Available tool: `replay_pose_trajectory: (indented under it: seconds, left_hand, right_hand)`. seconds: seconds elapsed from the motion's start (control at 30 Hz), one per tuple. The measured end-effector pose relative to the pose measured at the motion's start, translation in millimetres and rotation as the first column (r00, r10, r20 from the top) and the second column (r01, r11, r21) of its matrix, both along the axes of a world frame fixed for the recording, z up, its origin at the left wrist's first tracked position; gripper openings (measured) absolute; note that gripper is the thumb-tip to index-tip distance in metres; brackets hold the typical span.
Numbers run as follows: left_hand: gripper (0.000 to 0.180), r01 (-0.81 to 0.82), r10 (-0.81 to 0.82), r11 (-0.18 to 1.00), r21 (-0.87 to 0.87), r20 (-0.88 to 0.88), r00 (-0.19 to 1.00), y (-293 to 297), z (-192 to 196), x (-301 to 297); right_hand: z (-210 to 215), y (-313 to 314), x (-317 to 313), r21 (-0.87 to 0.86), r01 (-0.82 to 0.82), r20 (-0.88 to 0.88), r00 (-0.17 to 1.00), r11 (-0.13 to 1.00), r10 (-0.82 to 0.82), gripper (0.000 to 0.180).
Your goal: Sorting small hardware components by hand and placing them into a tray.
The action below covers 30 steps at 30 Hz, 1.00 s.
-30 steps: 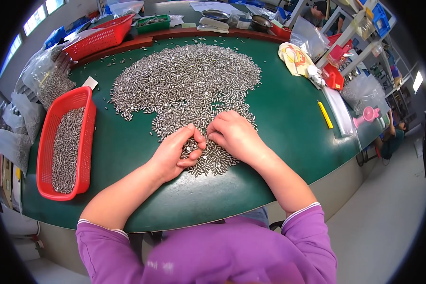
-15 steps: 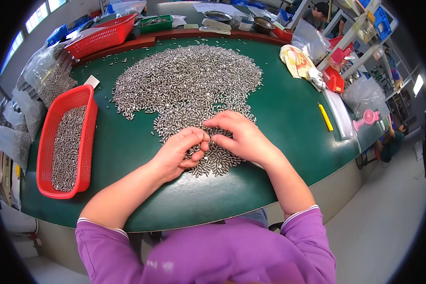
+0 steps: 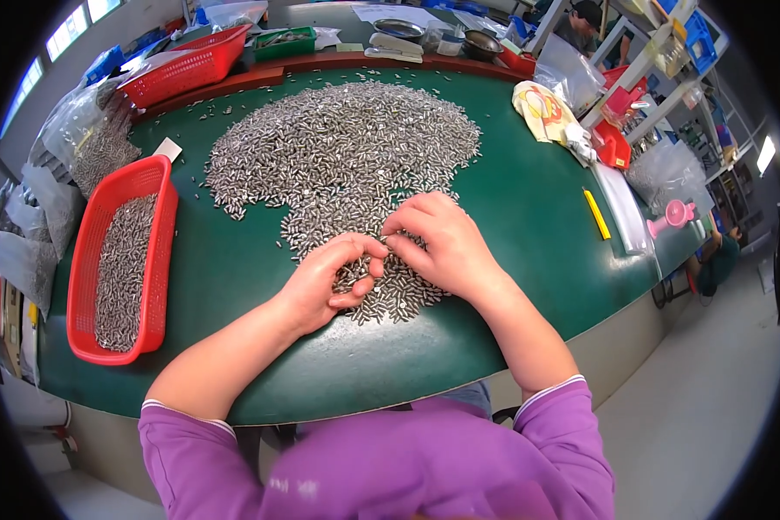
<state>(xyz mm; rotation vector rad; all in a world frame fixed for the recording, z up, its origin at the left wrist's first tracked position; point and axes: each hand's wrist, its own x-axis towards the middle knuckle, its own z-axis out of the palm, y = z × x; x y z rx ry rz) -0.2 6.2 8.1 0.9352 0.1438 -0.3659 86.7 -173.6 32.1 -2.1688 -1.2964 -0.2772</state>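
Observation:
A broad heap of small, shiny metal pins [image 3: 347, 139] covers the middle of the green table, with a narrower spread of them running toward me. Over that near part my two hands meet at the fingertips. My left hand [image 3: 334, 282] is curled, palm turned inward, its thumb and index finger reaching to the right hand; what lies in its fingers is too small to tell. My right hand [image 3: 442, 243] pinches with thumb and index finger just beside them, and a tiny metal pin seems to show there. At the left stands a red plastic basket [image 3: 166, 251] partly filled with the same pins.
Plastic bags of pins [image 3: 104, 143] crowd the left edge. A red strip [image 3: 321, 63] borders the table's back, with metal bowls [image 3: 399, 30] beyond. On the right lie a yellow cutter [image 3: 595, 215], a cloth [image 3: 542, 113] and a pink stand [image 3: 672, 218]. People are farther off.
My right hand has shifted slightly up and to the right. The left index finger has straightened out toward it. Basket and heap look the same.

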Motion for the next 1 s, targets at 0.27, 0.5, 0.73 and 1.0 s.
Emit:
replay_pose_trajectory:
  seconds: [0.27,0.5,0.73,1.0]
  left_hand:
    - [0.020,0.005,-0.005,0.998,-0.069,0.002,1.000,-1.9,-5.3,1.0]
    - [0.015,-0.021,0.019,0.997,-0.074,-0.027,0.999,-0.9,-7.2,2.4]
    - [0.011,-0.017,0.016,0.998,-0.056,-0.005,1.000,-0.7,-3.7,2.1]
    - [0.011,0.008,-0.007,0.999,-0.054,0.015,1.000,0.7,-5.9,2.1]
  right_hand:
    - [2.8,2.4,-6.8,0.158,-0.080,-0.056,0.994,0.984,0.090,0.011]
    - [6.0,-1.1,-5.0,0.049,-0.095,0.168,0.982,0.994,0.085,0.018]
    - [-13.4,-4.2,2.3,-0.154,-0.032,0.014,0.999,0.987,0.035,0.015]
    - [-14.2,-3.3,0.5,-0.163,-0.017,0.015,1.000,0.986,0.020,0.010]
